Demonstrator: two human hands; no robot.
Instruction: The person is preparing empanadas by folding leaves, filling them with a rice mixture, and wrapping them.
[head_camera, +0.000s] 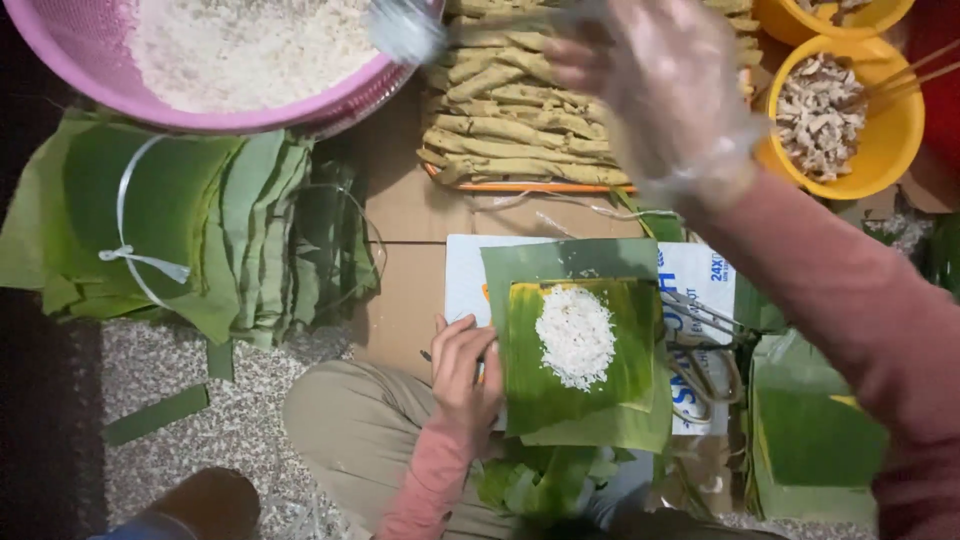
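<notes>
A folded green banana leaf (560, 400) lies on a white printed card in front of my knees, with a small heap of white rice (575, 337) on its middle. My left hand (463, 372), bare, rests on the leaf's left edge with fingers slightly curled and nothing in it. My right hand (665, 95), in a clear plastic glove, reaches far forward and grips a blurred shiny scoop (405, 30). The scoop hangs at the rim of a pink basin (150, 100) full of white rice.
An orange-rimmed tray of yellow-green strips (510, 125) sits under my right hand. At the far right a yellow bowl (890, 140) holds pale meat pieces and chopsticks. Tied stacks of leaves (200, 230) lie left. Scissors (705, 350) and more leaves (810, 430) lie right.
</notes>
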